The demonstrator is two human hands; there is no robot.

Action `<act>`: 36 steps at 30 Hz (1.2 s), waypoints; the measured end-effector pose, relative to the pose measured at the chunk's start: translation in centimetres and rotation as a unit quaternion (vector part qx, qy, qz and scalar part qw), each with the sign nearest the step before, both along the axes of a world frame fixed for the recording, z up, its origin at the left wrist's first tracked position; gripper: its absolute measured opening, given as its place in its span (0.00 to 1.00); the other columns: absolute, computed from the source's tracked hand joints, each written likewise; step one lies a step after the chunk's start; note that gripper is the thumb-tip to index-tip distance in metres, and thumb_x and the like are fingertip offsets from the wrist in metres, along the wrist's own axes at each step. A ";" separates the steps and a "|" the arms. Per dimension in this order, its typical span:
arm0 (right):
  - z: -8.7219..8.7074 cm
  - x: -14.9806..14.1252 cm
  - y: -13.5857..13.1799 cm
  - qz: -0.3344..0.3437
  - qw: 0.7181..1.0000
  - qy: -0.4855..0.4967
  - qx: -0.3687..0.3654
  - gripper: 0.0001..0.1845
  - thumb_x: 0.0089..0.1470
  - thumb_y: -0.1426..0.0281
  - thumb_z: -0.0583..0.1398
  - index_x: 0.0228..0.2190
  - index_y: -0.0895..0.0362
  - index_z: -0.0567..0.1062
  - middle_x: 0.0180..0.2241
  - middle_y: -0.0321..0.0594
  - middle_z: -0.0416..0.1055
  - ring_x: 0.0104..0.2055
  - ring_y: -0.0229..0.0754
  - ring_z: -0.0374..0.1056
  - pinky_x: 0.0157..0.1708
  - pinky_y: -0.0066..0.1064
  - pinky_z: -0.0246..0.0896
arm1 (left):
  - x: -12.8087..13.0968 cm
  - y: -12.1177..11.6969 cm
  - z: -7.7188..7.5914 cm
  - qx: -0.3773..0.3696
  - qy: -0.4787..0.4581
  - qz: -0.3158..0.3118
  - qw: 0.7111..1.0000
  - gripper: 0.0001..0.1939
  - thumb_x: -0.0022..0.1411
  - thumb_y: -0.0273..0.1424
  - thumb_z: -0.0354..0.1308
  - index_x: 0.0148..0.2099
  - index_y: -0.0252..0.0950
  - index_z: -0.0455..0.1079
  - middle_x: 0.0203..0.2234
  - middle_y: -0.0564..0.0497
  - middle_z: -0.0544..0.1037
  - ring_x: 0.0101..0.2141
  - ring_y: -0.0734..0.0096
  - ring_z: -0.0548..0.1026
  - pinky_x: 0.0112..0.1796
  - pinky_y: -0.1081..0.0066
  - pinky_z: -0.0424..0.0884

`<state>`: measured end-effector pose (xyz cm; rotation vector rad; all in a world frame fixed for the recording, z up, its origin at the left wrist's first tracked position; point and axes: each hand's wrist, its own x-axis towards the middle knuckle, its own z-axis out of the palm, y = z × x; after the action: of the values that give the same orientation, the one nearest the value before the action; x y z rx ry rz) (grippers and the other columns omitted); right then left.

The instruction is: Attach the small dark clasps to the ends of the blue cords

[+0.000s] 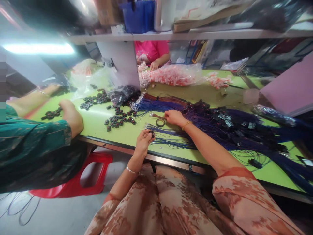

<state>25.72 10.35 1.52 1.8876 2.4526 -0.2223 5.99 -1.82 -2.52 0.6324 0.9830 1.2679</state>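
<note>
My left hand [143,141] is at the table's front edge, fingers pinched on a small black plastic connector housing [152,133]. My right hand [175,117] rests farther back and to the right, its fingers closed at a thin bundle of brown wires [157,116] whose tips point left. Between the hands and just below those wires lies a dark roll of tape [160,123]. Blue wires [168,131] with bare metal ends are spread beside my left hand. Several loose black housings [118,120] lie to its left.
A large heap of dark wires [220,122] covers the right side. At left, a co-worker's green sleeve [36,140] and hands reach over the table near a red stool [95,173]. Across, another person sits behind a bag of pink-white parts [173,75]. A shelf [151,36] runs overhead.
</note>
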 end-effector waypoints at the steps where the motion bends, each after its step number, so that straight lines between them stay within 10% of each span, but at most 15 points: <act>1: -0.1 0.1 0.0 0.000 1.000 -0.004 0.004 0.14 0.57 0.68 0.51 0.40 0.57 0.74 0.43 0.49 0.75 0.43 0.48 0.70 0.38 0.32 0.59 | 0.0 0.0 -0.1 0.001 0.000 -0.001 1.000 0.19 0.45 0.33 0.70 0.38 0.34 0.68 0.28 0.52 0.77 0.30 0.74 0.76 0.38 0.69 0.73; 25: -0.6 0.9 0.1 0.008 1.000 -0.010 0.028 0.13 0.59 0.70 0.51 0.43 0.62 0.69 0.38 0.54 0.74 0.36 0.48 0.70 0.34 0.32 0.56 | 0.5 -0.7 0.9 0.006 0.012 0.003 1.000 0.20 0.43 0.34 0.70 0.38 0.33 0.68 0.28 0.52 0.75 0.29 0.76 0.74 0.35 0.71 0.72; 36: 1.1 -2.3 -0.5 0.088 0.932 0.340 0.093 0.09 0.52 0.68 0.54 0.29 0.59 0.72 0.26 0.36 0.71 0.26 0.34 0.60 0.27 0.25 0.51 | 1.8 -0.3 1.2 0.027 0.003 -0.004 1.000 0.20 0.45 0.35 0.69 0.39 0.34 0.67 0.29 0.51 0.76 0.31 0.75 0.74 0.37 0.70 0.72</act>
<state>23.45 9.85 2.60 1.8689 3.1596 -0.7785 7.80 -2.12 -1.33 0.6814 0.9518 1.2906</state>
